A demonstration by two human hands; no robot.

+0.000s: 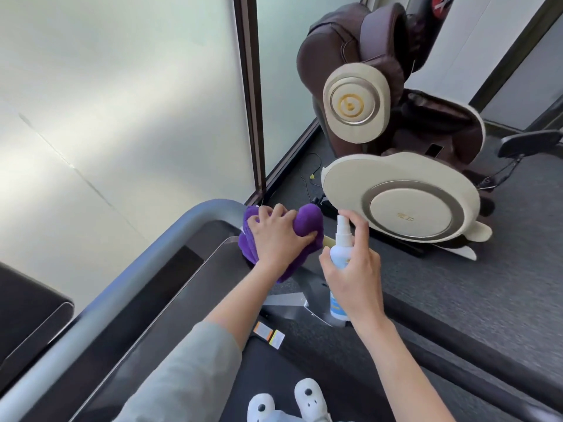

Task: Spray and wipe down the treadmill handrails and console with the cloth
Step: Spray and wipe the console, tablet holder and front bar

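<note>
My left hand (275, 236) grips a bunched purple cloth (309, 222) and presses it on the right end of the treadmill's grey handrail (170, 236), where the rail bends beside the dark console panel (182, 287). Just to the right, my right hand (355, 271) holds a white spray bottle (340, 242) upright, fingers wrapped round its body and the forefinger over the nozzle top. The bottle's lower part shows below my palm. The cloth hides the rail's corner.
A brown and cream massage chair (396, 190) stands close on the right on grey carpet. A frosted glass wall with a dark frame post (251, 95) lies ahead. My white slippers (307, 394) stand on the black treadmill belt.
</note>
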